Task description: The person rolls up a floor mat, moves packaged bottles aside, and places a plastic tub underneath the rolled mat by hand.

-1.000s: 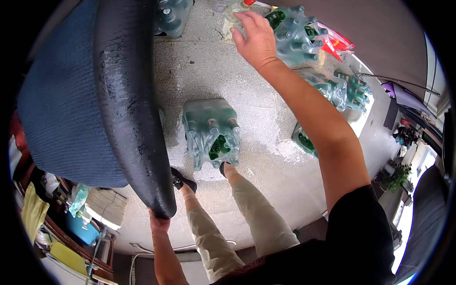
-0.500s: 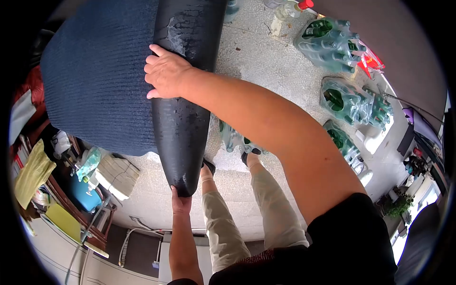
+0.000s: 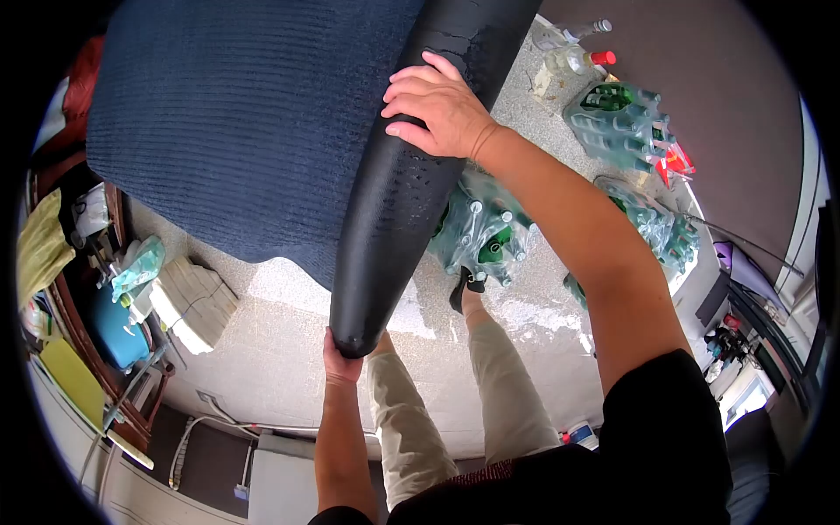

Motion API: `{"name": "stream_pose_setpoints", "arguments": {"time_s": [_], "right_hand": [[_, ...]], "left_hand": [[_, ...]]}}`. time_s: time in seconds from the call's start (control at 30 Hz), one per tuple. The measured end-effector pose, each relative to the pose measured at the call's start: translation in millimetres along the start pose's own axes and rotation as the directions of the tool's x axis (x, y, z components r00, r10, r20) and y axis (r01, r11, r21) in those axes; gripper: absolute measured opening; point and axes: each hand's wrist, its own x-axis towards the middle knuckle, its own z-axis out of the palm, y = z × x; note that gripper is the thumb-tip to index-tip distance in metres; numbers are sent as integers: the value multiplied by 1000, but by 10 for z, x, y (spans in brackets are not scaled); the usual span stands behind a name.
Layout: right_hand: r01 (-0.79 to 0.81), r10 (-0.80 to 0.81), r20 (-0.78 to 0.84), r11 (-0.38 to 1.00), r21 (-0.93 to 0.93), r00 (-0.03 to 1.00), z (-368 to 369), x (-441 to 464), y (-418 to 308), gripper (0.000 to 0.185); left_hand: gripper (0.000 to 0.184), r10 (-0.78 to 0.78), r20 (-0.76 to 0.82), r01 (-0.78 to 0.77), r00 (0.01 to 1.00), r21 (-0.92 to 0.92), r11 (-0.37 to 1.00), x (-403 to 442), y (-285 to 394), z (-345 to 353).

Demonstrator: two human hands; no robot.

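Observation:
A long black padded armrest (image 3: pixel 389 223), its leather-like surface peeling, slants down the middle of the head view. Beside it spreads a ribbed dark blue cloth (image 3: pixel 236 131) over what looks like the seat. My right hand (image 3: pixel 442 105) lies across the upper armrest, fingers curled over its far edge. Lower down, my left hand (image 3: pixel 341 360) cups the rounded end from beneath; most of its fingers are hidden.
Shrink-wrapped green bottles (image 3: pixel 486 232) stand by my foot, with more packs (image 3: pixel 617 122) to the right. A red-capped bottle (image 3: pixel 573 59) stands beyond. Left are a bundled white stack (image 3: pixel 192 302), a blue seat (image 3: pixel 122 332) and a yellow-green panel (image 3: pixel 72 381).
The armrest and blue cloth have shifted right in view, and the armrest now slants. Both hands have stayed on it. More of the bottle pack by my foot shows.

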Motion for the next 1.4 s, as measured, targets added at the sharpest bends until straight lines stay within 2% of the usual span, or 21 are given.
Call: {"name": "stream_pose_setpoints", "arguments": {"time_s": [0.07,0.17,0.2,0.3,0.37,0.43,0.5,0.57,0.63,0.67,0.8,0.83,0.87,0.93,1.03,1.1,1.17,1.23,1.27,1.3,1.4], "right_hand": [[-109,108,-22,994,-12,994,-16,0,-64,17],[-351,429,334,897,-270,839,-213,394,-252,19],[-341,419,337,901,-267,843,-94,361,-153,19],[-16,15,-6,955,-296,1000,45,316,85,22],[-58,351,549,876,-479,759,-140,284,15,22],[-46,333,557,884,-465,761,-248,180,-15,22],[-329,372,69,881,-340,925,-217,-21,-46,18],[-385,402,-16,865,-322,916,-196,-134,-128,23],[-620,564,-281,762,-185,777,-97,-214,-173,30],[-674,629,-255,717,-176,735,-71,-274,-176,56],[-813,776,-367,576,82,513,36,-358,-216,96],[-817,779,-365,571,79,510,24,-386,-190,96],[-842,863,-327,474,258,385,14,-415,-156,98],[-850,958,-173,283,444,229,-139,-425,-196,104],[-786,953,-159,302,539,258,-160,-640,-44,106],[-425,955,16,117,897,295,-183,-807,50,107],[-362,989,114,-73,929,92,-405,-820,-43,105],[-469,945,296,-198,861,143,-239,-1145,182,103],[-431,859,439,-302,850,263,-50,-1303,328,92],[-319,807,548,-471,822,220,-122,-1150,144,85],[-199,824,514,-476,856,239,-112,-1132,145,79]], "left_hand": [[52,87,48,-87,995,-1,996,-87,-197,-37],[55,149,-11,-150,989,-15,989,-210,-469,-67],[55,155,-13,-155,988,-24,988,-225,-531,-86],[56,198,20,-198,980,48,979,-165,-726,-124],[61,211,-47,-209,976,45,977,-95,-831,-133],[63,171,-87,-176,981,-53,983,-154,-808,70],[66,134,-129,-153,983,-151,977,-142,-809,121],[69,67,-155,-78,986,-61,995,-123,-855,42],[68,26,-195,-41,980,-75,996,-156,-734,272],[66,-18,-241,-6,970,-100,995,-170,-685,358],[65,-38,-245,14,969,-95,995,220,-695,23],[63,9,-246,-21,969,-47,999,220,-719,-16],[62,54,-246,-56,968,-1,998,218,-763,-58],[61,80,-219,-88,973,-30,996,244,-891,-171],[62,97,-159,-107,983,-59,992,143,-1072,-317],[63,84,-130,-92,988,-61,994,95,-1168,-291],[68,84,-102,-94,991,-99,991,-148,-1146,-95],[66,17,-106,-38,994,-204,978,-335,-1014,190],[64,-27,-184,5,982,-119,993,-299,-979,203],[63,-66,-273,57,960,-40,998,-276,-953,174],[57,32,-227,-30,973,12,999,-283,-1024,77]]}}
